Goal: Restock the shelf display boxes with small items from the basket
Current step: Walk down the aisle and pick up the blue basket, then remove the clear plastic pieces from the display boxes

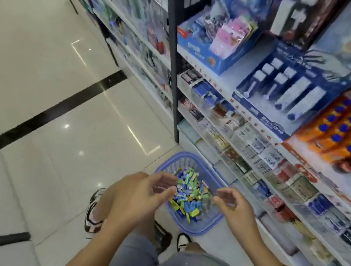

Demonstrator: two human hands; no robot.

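A blue plastic basket (206,172) stands on the floor beside the shelving, filled with several small blue, green and yellow wrapped items (189,192). My left hand (145,194) hovers over the basket's left side, fingers loosely curled, holding nothing that I can make out. My right hand (233,207) hovers over the basket's right side, fingers also loosely curled and apparently empty. On the shelf to the right stand display boxes: a blue one (210,52) with pink packets, a dark blue one (275,103) with white items, and an orange one (342,136).
Lower shelf tiers (257,170) hold rows of small boxed goods. A black upright post (177,63) divides the shelving. Glossy white floor tiles (56,112) with a black strip stretch to the left. My feet in sneakers (94,212) are just behind the basket.
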